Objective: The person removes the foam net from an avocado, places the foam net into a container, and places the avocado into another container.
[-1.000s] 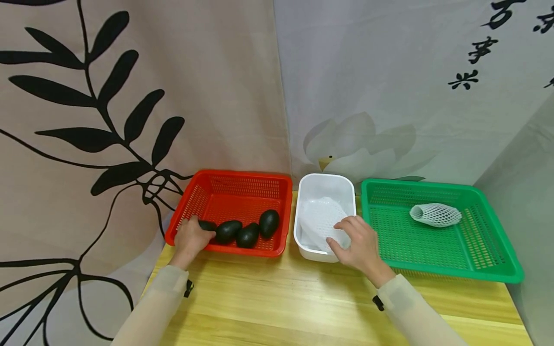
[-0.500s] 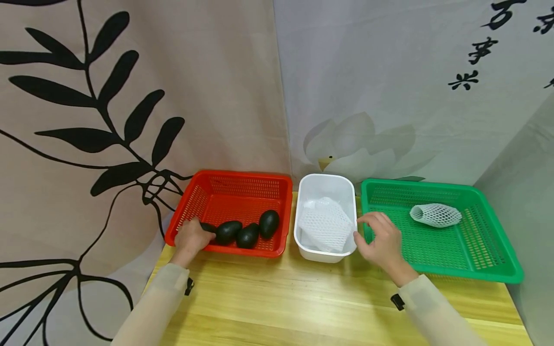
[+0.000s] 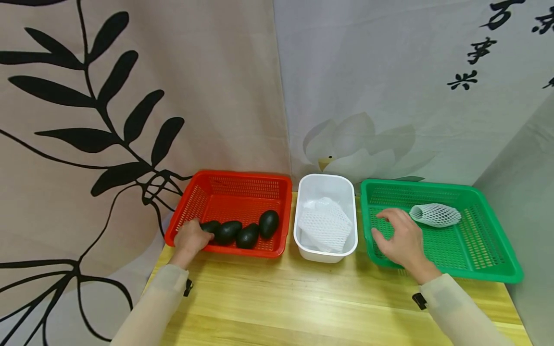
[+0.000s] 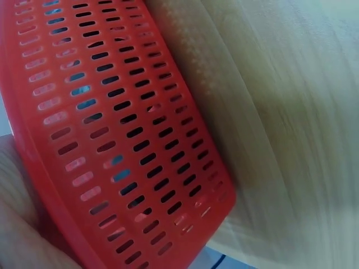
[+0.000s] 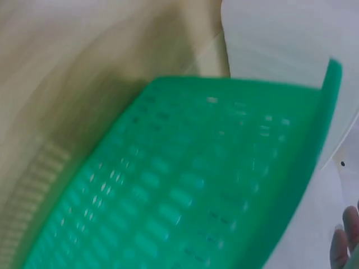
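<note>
My left hand (image 3: 190, 240) reaches over the near left corner of the red basket (image 3: 246, 175). Its thumb and fingers close around the left end of an avocado (image 3: 210, 227); the fingertips are partly hidden. Several other dark green avocados lie along the basket's near side, among them an upright one (image 3: 269, 224). Over the left part of the green basket (image 3: 446, 187) hovers my right hand (image 3: 402, 240), its fingers relaxed and apart with nothing between them. Behind it lies a white foam net sleeve (image 3: 435, 215), seemingly with something inside.
Between the two baskets stands a white plastic tub (image 3: 325, 180) with flat white foam nets (image 3: 326, 225) in it. All three stand along the back of a wooden table (image 3: 277, 302), with a printed cloth (image 3: 225, 86) hanging behind.
My right hand has moved right from above the white tub to above the green basket. My left hand has stayed at the leftmost avocado, shifting only slightly left.
</note>
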The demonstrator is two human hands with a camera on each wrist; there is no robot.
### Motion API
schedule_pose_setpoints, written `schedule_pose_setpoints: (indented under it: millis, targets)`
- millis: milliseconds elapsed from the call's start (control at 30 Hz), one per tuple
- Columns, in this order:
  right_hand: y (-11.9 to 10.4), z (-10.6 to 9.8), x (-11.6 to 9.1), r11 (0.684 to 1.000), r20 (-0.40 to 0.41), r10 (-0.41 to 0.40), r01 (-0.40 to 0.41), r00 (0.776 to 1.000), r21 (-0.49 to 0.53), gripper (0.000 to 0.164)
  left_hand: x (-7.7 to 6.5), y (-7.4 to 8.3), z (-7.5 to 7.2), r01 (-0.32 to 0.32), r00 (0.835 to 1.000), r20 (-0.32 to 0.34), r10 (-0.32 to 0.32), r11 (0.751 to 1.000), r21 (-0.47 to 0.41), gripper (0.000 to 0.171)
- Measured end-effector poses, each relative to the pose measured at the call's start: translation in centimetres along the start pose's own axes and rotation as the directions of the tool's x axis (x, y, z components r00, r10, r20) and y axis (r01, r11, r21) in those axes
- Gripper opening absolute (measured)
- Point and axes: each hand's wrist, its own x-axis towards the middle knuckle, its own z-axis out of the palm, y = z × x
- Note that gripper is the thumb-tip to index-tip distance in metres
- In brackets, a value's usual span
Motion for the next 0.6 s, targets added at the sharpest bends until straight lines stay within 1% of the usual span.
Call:
schedule_pose_setpoints:
  millis: [200, 300, 367, 467, 600]
  targets:
    - [1.4, -1.4, 0.1, 0.999, 0.070, 0.034, -0.031, 0.997, -0.045, 0.032, -0.2, -0.2, 0.1, -0.033, 0.999, -0.028, 0.032, 0.998, -0.056, 0.067]
    - [1.9, -2.2, 0.2, 0.997, 0.098, 0.052, -0.046, 0.994, -0.061, 0.033, -0.2, -0.5, 0.3, -0.052, 0.997, -0.064, 0.046, 0.995, -0.081, 0.060]
    - [2.2, -2.7, 0.2, 0.995, 0.117, 0.067, -0.058, 0.991, -0.079, 0.035, -0.2, -0.6, 0.3, -0.070, 0.993, -0.101, 0.060, 0.993, -0.092, 0.052]
    - [2.6, -3.4, 0.4, 0.992, 0.142, 0.084, -0.070, 0.986, -0.104, 0.036, -0.4, -0.7, 0.6, -0.105, 0.981, -0.176, 0.087, 0.990, -0.094, 0.044]
    - [3.1, -4.4, 0.4, 0.987, 0.172, 0.117, -0.095, 0.978, -0.128, 0.038, -0.8, -0.8, 0.8, -0.165, 0.951, -0.278, 0.135, 0.982, -0.087, 0.038]
